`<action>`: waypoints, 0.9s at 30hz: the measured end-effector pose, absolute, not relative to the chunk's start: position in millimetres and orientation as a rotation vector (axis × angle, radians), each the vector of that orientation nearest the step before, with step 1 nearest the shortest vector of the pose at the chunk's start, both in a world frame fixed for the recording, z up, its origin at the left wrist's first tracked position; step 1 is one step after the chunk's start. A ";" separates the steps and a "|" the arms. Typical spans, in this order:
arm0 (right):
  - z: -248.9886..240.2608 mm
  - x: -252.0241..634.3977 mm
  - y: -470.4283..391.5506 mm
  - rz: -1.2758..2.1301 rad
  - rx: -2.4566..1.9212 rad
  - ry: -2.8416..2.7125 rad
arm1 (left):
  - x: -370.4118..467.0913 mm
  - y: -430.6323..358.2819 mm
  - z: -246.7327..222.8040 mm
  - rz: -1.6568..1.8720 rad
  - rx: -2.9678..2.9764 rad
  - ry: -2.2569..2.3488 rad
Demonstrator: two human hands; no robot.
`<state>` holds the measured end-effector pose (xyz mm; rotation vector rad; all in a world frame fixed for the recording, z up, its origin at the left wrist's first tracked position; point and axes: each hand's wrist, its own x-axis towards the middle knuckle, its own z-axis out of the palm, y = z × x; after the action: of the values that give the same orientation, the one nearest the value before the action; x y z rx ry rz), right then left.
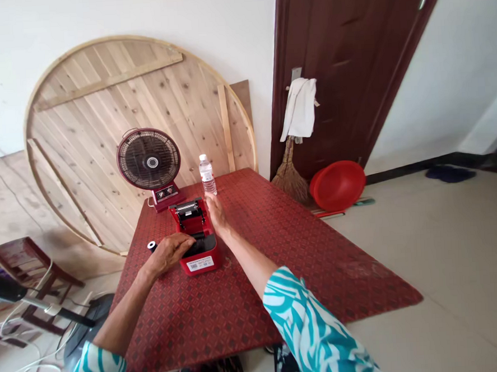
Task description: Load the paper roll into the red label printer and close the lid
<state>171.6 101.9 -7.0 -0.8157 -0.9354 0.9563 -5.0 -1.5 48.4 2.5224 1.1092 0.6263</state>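
Note:
A small red label printer [220,259] stands on the table with its lid raised, showing a black inside and a white sticker on the front. My left hand [168,255] reaches over its left side, with bunched fingertips in the dark compartment; what they pinch, if anything, is hidden. Along the printer's right side lies my right hand [217,215], fingers stretched out beside the raised lid and seeming to touch it. Just left of the printer is a small black roll with a white core [151,246], partly behind my left hand.
The table [320,260] has a red patterned cover. Behind the printer stand a fan [150,161] and a water bottle [207,176]. A large round wooden board [142,97] leans on the wall. Right of the table are a broom [290,175] and a red basin [341,185].

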 end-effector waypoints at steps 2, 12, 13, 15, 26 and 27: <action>15.3 171.1 104.1 0.910 -0.845 -1.038 | -7.1 -9.0 41.3 0.698 2.631 1.043; -22.3 181.7 22.1 0.659 -0.862 -1.240 | -22.3 -20.9 21.7 1.210 2.796 1.348; -26.0 181.8 18.3 0.654 -0.854 -1.252 | -24.2 -19.0 20.9 1.190 2.762 1.401; -30.5 181.3 14.3 0.658 -0.831 -1.260 | -27.3 -15.9 19.1 1.067 2.714 1.489; -40.7 181.6 9.9 0.673 -0.750 -1.300 | -29.2 -17.3 18.6 0.805 2.634 1.591; -41.6 180.3 9.8 0.686 -0.740 -1.284 | -29.9 -17.5 18.3 0.837 2.604 1.560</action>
<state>180.3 9.8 -41.6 -0.7399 -1.2837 0.6861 -29.9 -17.5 18.3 2.6040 1.5605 0.8368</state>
